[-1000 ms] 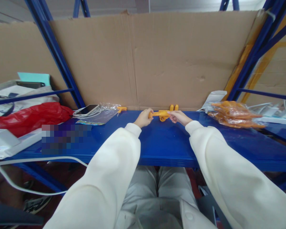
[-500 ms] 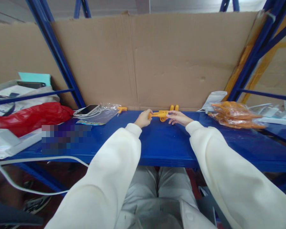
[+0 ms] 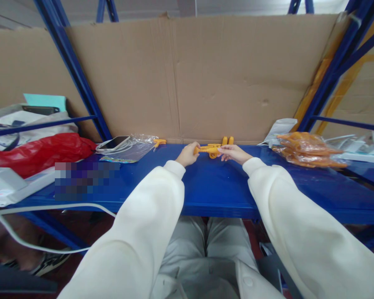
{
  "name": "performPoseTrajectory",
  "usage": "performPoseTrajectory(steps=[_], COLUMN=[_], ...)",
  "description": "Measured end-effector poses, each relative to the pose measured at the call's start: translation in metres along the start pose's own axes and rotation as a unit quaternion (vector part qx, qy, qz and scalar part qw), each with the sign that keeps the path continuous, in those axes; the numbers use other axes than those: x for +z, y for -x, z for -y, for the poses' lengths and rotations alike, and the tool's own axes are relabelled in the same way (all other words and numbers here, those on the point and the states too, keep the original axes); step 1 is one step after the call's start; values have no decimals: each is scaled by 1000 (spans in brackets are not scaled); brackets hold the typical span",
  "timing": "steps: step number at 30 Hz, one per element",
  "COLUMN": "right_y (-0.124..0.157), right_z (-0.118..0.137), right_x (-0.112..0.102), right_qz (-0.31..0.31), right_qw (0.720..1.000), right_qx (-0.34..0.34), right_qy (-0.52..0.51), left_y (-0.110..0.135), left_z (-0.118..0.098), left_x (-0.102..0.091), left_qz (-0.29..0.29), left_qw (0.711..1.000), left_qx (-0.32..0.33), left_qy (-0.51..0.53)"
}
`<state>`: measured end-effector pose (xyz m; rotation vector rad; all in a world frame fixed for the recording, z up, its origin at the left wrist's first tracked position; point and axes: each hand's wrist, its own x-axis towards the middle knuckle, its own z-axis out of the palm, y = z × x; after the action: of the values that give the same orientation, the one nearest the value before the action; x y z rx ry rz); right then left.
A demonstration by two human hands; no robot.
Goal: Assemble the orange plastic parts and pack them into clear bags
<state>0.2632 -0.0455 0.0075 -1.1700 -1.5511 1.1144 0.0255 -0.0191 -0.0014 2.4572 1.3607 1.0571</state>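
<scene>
My left hand (image 3: 188, 155) is closed around the left end of a yellow-orange plastic piece (image 3: 210, 148), which has a ribbed middle and a round, wheel-like part underneath. At its right end, my right hand (image 3: 234, 154) pinches it between thumb and fingertips, partly covering that end. The piece lies level between the two hands, just over the blue table (image 3: 218, 187). Just behind my right fingers stand two rounded yellow pegs (image 3: 227, 140). What exactly the piece is, I cannot tell.
To the left are a small orange part (image 3: 160, 142), a clear plastic bag (image 3: 137, 151), a phone (image 3: 118, 142) on a coiled white cable and a red bag (image 3: 43, 153). Bagged orange parts (image 3: 308, 149) sit at the right. A cardboard wall (image 3: 221, 79) closes the back.
My right fingers have shifted slightly and drawn a little closer together at the piece's right end. My left hand stays put. At lower left, another person's foot has moved.
</scene>
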Motion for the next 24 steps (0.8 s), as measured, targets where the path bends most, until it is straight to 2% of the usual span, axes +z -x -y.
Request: performPoseTrajectory(steps=[3,6,11,14,18,21,24], right_y=[-3,-12,-31,-34,-30,-27,-26], right_z=[-3,-10,-24,-26,-23,-18,-10], right_x=[0,-4,-14,-14,-3,7,14], right_qz=[-13,-74,-168,-192,-137,-104,-82], right_qw=[999,995,966,919,838,800,777], right_qx=[-24,-71,-176,-230,-245,-229,-210], right_qy=[-18,-14,88,255,468,545,588], left_y=[-1,-2,-2,-2,-3,-3,-3], left_z=[2,4,6,6,3,0,-1], left_x=[1,2,3,3,3,2,1], left_qz=[-17,-34,-32,-24,-4,5,17], left_qw=[1000,999,999,1000,1000,999,999], left_qx=[5,1,0,-5,-15,-21,-16], left_qy=[15,35,12,0,-22,-32,-36])
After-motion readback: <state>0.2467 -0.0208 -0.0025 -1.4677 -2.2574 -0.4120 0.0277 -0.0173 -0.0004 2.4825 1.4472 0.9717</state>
